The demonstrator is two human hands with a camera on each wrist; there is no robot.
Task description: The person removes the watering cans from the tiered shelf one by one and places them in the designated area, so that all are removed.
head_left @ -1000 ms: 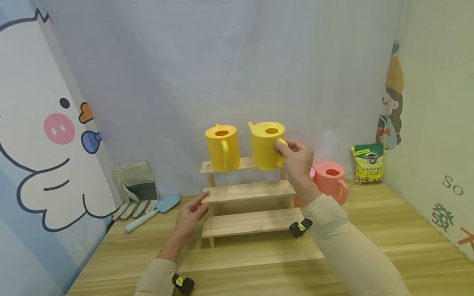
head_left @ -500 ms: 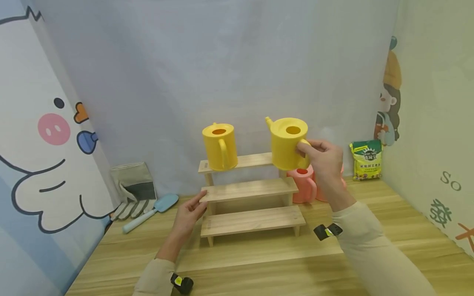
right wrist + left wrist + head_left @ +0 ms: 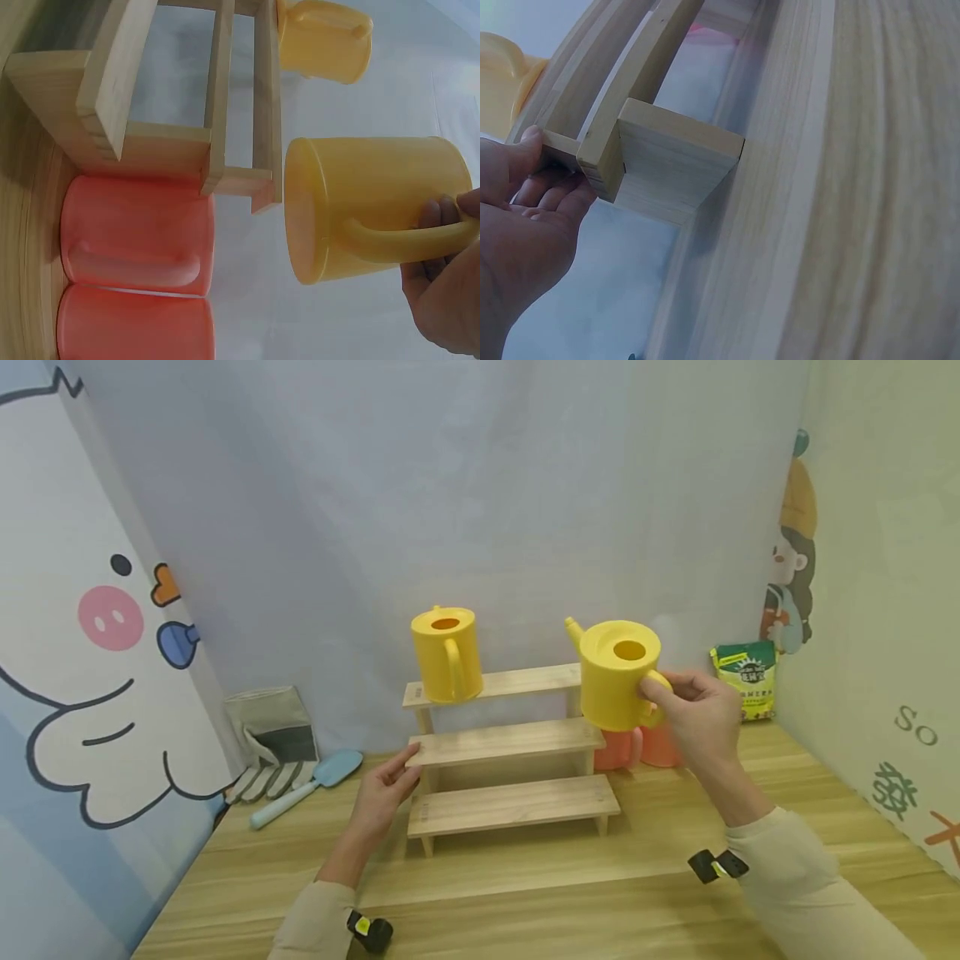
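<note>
While the wooden bench (image 3: 525,914) spreads across the lower part of the head view, a three-tier wooden stand (image 3: 502,743) rises from its middle, with its boards running left to right across the frame. At its left end the left hand (image 3: 386,789) pinches the middle board, thumb above and fingers beneath. Right of centre, a yellow watering can (image 3: 618,681) is held upright in the air by the stand's right end, apart from it in the right wrist view. The right hand (image 3: 701,714), much the nearer one, lies to the can's right, clamped on the handle, so the line from handle to spout points towards the upper left. A second yellow can (image 3: 435,656) stands on the top board's left end, well apart from the first. Low behind the held can, two pink cans (image 3: 617,750) stand beside the stand. A grey glove (image 3: 273,727) lies at the left, a green-and-yellow packet (image 3: 750,681) stands at the right, and a pale blue trowel (image 3: 303,789) lies by the glove.
</note>
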